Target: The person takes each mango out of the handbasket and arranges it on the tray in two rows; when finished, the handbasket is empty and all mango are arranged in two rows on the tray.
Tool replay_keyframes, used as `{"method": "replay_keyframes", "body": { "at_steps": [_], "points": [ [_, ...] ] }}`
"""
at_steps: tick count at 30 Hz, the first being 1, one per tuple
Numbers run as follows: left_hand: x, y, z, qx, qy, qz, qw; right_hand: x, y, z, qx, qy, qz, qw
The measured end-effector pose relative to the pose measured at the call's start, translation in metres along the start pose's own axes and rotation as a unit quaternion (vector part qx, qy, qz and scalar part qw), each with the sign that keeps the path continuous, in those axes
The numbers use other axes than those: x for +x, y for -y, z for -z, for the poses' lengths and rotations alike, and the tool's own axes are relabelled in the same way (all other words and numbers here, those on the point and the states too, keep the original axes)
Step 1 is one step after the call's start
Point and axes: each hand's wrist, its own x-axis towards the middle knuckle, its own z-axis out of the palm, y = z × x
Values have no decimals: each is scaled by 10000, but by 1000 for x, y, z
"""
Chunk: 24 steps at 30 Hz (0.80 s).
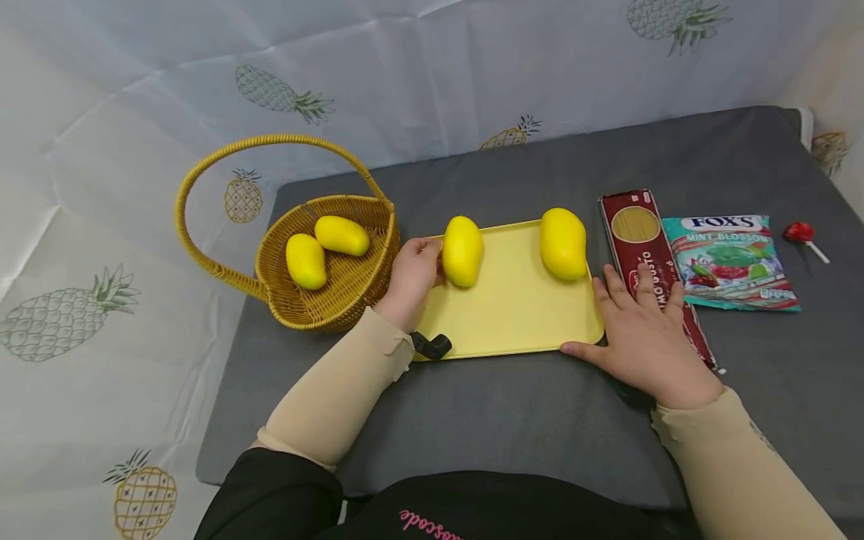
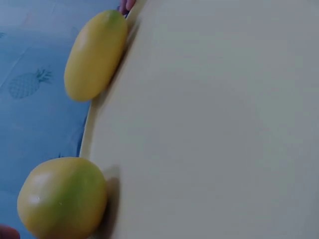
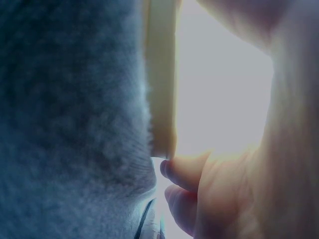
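Note:
In the head view a yellow tray [image 1: 508, 315] bears two mangoes, the left mango [image 1: 462, 251] and the right mango [image 1: 563, 244]. My left hand [image 1: 413, 274] is at the tray's left edge, right beside the left mango. Its fingertips are partly hidden, so whether they grip the rim or only touch the mango is unclear. My right hand [image 1: 641, 334] lies with spread, straight fingers over a dark red pasta packet [image 1: 637, 221], its thumb at the tray's near right corner. The left wrist view shows the left mango [image 2: 62, 199] with a fingertip close by.
A wicker basket [image 1: 344, 296] with a tall handle stands left of the tray, holding two mangoes [image 1: 324, 251]. Right of the pasta packet lie a candy bag [image 1: 732, 262] and a red lollipop [image 1: 799, 232]. All stand on a grey cloth-covered table [image 1: 513, 420].

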Motion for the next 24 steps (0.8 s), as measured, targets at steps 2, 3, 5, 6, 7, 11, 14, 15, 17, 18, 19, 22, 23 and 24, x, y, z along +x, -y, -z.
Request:
{"method": "replay_keyframes", "body": {
  "at_steps": [2, 3, 5, 6, 7, 11, 14, 15, 17, 18, 19, 22, 23, 24],
  "points": [
    [-2, 0, 3, -35, 25, 15, 10000, 0, 0, 0, -6, 0, 2, 10000],
    [-3, 1, 5, -78, 38, 32, 10000, 0, -1, 0, -6, -2, 7, 10000],
    [-5, 0, 9, -157, 71, 101, 9998, 1, -1, 0, -2, -10, 21, 10000],
    [-7, 1, 11, -211, 95, 149, 9996, 1, -1, 0, -2, -20, 31, 10000],
    [-10, 0, 13, -252, 116, 196, 9994, 1, -1, 0, -3, -25, 37, 10000],
    [-21, -3, 22, -511, 235, 329, 9979, 1, -1, 0, 14, -42, 51, 10000],
    [-31, -9, 32, -677, 356, 285, 9967, 1, -1, 0, 20, -62, 49, 10000],
    [-34, -12, 36, -708, 388, 243, 9964, 1, -1, 0, 16, -72, 51, 10000],
    [-40, -17, 45, -751, 453, 155, 9960, 1, -1, -1, 12, -80, 56, 10000],
    [-42, -20, 50, -784, 474, 94, 9957, 1, -1, -1, 11, -81, 60, 9999],
    [-44, -23, 55, -829, 478, 40, 9954, 1, -1, -1, 18, -81, 61, 9999],
    [-46, -31, 74, -1075, 493, -52, 9930, 1, -1, -1, 54, -59, 60, 9999],
    [-46, -34, 80, -1191, 493, -69, 9916, 1, -1, -1, 64, -51, 59, 9999],
    [-45, -37, 87, -1282, 475, -67, 9906, 1, -1, -1, 68, -45, 61, 9999]
  ]
}}
